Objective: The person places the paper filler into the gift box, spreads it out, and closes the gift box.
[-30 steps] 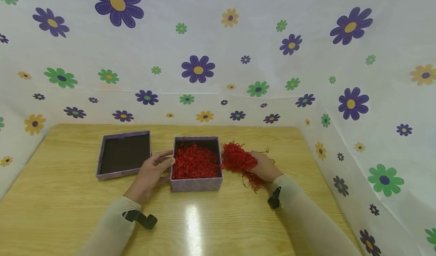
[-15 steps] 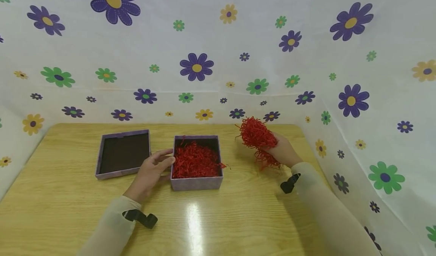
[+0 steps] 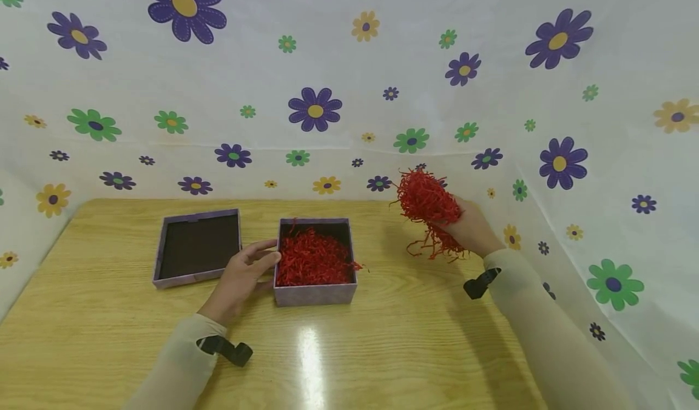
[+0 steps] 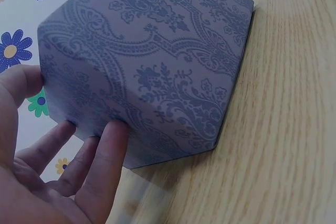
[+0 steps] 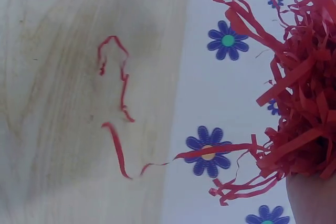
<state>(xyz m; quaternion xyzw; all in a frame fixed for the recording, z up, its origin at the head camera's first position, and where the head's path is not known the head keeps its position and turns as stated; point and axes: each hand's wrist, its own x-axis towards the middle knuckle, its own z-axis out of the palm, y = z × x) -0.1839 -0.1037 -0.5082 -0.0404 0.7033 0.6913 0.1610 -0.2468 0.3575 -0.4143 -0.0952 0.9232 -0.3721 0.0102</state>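
Observation:
A lavender patterned box, filled with red crinkled paper shreds, stands uncovered on the table in the head view. My left hand steadies it at its left side. In the left wrist view, the thumb reaches to the rim of the box while fingertips touch the outer wall. Over the table to the right of the box, my right hand grips a big tuft of red paper shreds. Strands dangle below that tuft; most of the gripping fingers are hidden by it.
The box lid, dark inside, lies upturned left of the box, close to the left hand. A few shreds poke over the box's right rim. Loose red strands show against the tabletop. Flowered white sheeting borders the table.
My right hand has lifted the tuft of paper shreds off the table beside the box and carried it up and rightward. The left hand and box have stayed put.

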